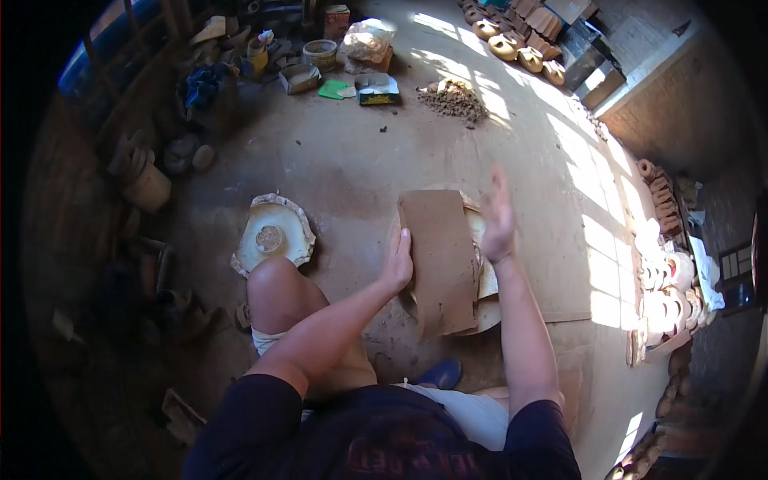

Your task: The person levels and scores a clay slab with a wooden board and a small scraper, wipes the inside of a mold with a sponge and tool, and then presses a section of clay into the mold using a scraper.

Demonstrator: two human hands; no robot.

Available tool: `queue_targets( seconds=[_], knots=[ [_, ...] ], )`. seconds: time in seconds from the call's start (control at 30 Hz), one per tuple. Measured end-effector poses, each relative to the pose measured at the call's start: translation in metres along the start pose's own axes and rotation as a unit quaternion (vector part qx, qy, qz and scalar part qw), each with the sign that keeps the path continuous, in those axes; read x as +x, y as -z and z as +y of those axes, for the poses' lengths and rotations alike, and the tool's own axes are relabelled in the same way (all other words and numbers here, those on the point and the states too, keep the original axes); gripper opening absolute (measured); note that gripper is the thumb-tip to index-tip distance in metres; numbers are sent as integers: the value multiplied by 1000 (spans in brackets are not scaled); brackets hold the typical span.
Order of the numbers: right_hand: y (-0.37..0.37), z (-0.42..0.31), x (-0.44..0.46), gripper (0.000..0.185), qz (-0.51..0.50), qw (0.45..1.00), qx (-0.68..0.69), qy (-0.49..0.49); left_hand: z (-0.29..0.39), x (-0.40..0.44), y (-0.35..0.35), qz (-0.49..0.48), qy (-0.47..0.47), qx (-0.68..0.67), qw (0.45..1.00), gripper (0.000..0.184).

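Observation:
A flat brown clay slab (440, 260) lies across a round, pale mould (487, 308) on the floor in front of me. The mould's rim shows mostly on the right of the slab. My left hand (398, 258) rests against the slab's left edge, its fingers pointing forward and close together; whether it grips the edge is hard to tell. My right hand (499, 216) is raised at the right of the slab, fingers stretched out and slightly blurred, with nothing in it.
Another pale mould (296, 229) with a round lump lies at the left, by my knee. Further off are a pile of clay crumbs (454, 102), a small box (378, 89) and a bucket (320, 54). Clay pots (503, 46) line the back right.

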State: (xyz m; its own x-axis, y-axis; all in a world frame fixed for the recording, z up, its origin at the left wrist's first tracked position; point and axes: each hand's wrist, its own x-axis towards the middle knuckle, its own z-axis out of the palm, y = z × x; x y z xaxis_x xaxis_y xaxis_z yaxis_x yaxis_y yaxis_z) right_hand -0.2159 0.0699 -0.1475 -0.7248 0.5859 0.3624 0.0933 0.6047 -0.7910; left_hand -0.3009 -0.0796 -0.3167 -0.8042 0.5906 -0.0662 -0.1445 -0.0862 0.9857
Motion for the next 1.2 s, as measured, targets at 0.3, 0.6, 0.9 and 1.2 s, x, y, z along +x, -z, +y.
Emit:
queue_targets(
  seconds=[0.3, 0.6, 0.9, 1.2],
  knots=[
    [-100, 21, 29, 83, 111, 925, 364, -4, 21, -8, 2, 1, 24, 40, 999, 60],
    [-109, 15, -23, 96, 26, 985, 158, 66, 0, -2, 4, -28, 15, -6, 999, 56],
    [-92, 24, -67, 106, -122, 978, 162, 39, 18, 22, 5, -71, 28, -70, 995, 54],
    [-70, 17, -80, 118, -196, 961, 170, 95, 6, 42, 20, -111, 17, -38, 993, 44]
  ],
)
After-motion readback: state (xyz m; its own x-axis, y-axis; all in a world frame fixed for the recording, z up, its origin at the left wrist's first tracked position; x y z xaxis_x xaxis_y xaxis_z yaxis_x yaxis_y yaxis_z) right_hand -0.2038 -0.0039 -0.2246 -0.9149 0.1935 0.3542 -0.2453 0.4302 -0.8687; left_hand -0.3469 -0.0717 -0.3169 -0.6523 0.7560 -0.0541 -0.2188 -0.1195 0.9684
